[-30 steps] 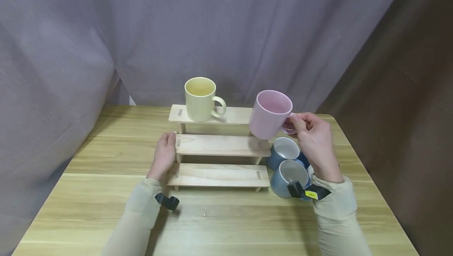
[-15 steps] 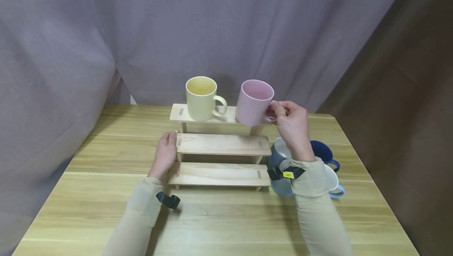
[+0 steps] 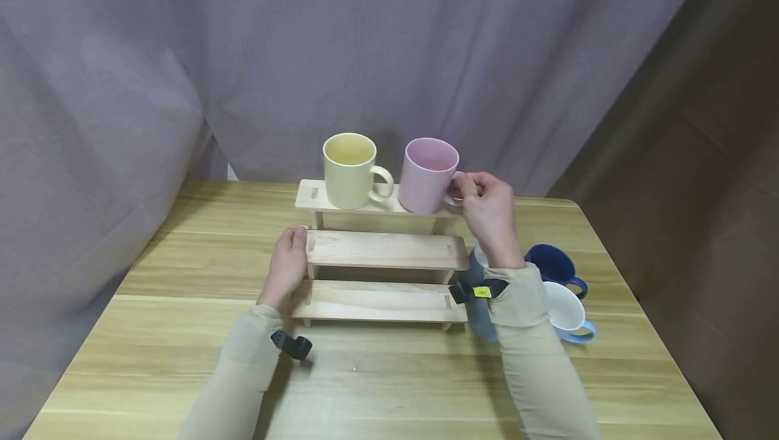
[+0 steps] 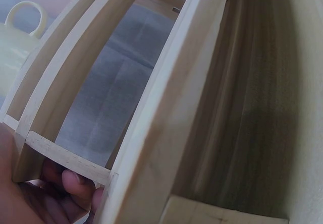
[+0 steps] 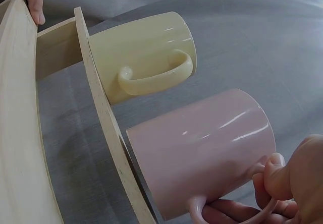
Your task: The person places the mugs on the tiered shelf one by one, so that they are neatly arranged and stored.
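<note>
Head view places the pink mug [image 3: 428, 176] at the top board [image 3: 312, 192] of the wooden rack [image 3: 383, 249], toward that board's right end and close to its front edge. Its long axis is roughly upright, mouth up, and its handle turns right, toward the right hand [image 3: 489, 213], which is by far the nearer of the two hands. That hand pinches the handle from the right, thumb against fingers, so the mug lies directly to its left. From the right wrist a narrow dark gap seems to run along part of the base; whether the mug rests fully on the board I cannot tell.

Just left of it, apart from it, the yellow mug [image 3: 349, 173] stands upright on the same board, its handle pointing into the space between the two.

Lower and farther left, the left hand [image 3: 287, 264] grips the rack at the left end of the middle board, fingers curled beneath the side piece.

Beyond the rack's right end, on the table [image 3: 170, 345], are a dark blue mug [image 3: 550, 263], a light blue mug [image 3: 563, 307] and blue-grey ware [image 3: 481, 324] partly hidden by the right wrist.
</note>
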Tool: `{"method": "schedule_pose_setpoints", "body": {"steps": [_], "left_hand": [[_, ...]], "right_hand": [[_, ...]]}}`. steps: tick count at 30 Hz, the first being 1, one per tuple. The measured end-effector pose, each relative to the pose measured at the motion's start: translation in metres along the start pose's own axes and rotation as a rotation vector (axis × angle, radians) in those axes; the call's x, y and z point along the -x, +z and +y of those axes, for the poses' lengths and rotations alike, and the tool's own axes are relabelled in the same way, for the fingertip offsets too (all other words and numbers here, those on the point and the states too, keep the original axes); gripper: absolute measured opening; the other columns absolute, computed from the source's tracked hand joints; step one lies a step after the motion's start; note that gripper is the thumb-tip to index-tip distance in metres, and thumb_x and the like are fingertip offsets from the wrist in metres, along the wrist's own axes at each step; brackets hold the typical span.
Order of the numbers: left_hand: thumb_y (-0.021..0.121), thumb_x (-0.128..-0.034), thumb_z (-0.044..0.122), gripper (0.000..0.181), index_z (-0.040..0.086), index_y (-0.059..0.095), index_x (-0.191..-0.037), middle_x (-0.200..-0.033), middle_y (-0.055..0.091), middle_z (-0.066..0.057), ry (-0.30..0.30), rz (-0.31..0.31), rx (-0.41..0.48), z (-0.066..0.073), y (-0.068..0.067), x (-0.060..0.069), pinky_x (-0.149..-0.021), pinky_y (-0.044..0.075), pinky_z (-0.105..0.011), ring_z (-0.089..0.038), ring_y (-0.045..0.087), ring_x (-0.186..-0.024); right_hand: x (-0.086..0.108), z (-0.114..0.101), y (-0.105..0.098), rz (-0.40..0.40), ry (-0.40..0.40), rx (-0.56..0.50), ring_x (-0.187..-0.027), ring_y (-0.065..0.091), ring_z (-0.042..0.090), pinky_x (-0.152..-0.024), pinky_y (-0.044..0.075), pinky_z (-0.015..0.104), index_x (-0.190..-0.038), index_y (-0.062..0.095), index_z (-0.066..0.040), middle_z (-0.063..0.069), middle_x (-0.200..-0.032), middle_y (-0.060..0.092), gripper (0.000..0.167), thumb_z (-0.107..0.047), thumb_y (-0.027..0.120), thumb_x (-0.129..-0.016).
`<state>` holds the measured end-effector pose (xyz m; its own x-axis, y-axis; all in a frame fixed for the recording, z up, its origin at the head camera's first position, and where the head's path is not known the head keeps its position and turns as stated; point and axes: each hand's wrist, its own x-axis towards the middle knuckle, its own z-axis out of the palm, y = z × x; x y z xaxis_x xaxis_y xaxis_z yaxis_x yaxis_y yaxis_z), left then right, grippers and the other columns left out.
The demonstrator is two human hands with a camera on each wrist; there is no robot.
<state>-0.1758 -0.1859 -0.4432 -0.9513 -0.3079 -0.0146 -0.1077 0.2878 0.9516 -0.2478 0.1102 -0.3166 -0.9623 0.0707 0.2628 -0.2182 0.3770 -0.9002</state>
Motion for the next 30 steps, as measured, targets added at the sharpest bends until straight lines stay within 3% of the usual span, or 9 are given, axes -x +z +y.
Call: {"method": "schedule_pose_setpoints", "body": {"steps": [7, 22, 30], "left_hand": [[0.029, -0.1070, 0.035, 0.045, -0.003, 0.051, -0.115, -0.083, 0.044, -0.009, 0.006, 0.006, 0.006, 0.0012, 0.0008, 0.0005, -0.062, 0.041, -0.034, -0.021, 0.043, -0.069], [0.029, -0.1070, 0.035, 0.042, -0.001, 0.051, -0.112, -0.080, 0.042, -0.007, 0.000, 0.003, 0.015, 0.0039, -0.0035, 0.0051, -0.056, 0.039, -0.031, -0.018, 0.041, -0.064], [0.029, -0.1071, 0.033, 0.041, -0.001, 0.051, -0.109, -0.079, 0.041, -0.007, 0.012, -0.001, 0.018, 0.0046, -0.0019, 0.0053, -0.057, 0.039, -0.032, -0.019, 0.040, -0.065]], "right_hand": [[-0.0044, -0.0021, 0.0056, -0.028, 0.021, -0.008, -0.090, 0.067, 0.021, -0.077, 0.054, 0.030, -0.108, 0.066, 0.003, 0.016, -0.099, 0.070, 0.034, -0.029, 0.058, -0.099], [0.0000, 0.0025, 0.0061, -0.112, -0.059, -0.073, -0.100, 0.065, 0.029, -0.087, 0.052, 0.036, -0.109, 0.058, 0.008, 0.021, -0.109, 0.066, 0.042, -0.032, 0.053, -0.100], [0.0024, 0.0040, 0.0031, -0.121, -0.056, -0.082, -0.101, 0.064, 0.028, -0.090, 0.050, 0.037, -0.111, 0.056, 0.007, 0.020, -0.111, 0.065, 0.041, -0.033, 0.050, -0.101]]}}
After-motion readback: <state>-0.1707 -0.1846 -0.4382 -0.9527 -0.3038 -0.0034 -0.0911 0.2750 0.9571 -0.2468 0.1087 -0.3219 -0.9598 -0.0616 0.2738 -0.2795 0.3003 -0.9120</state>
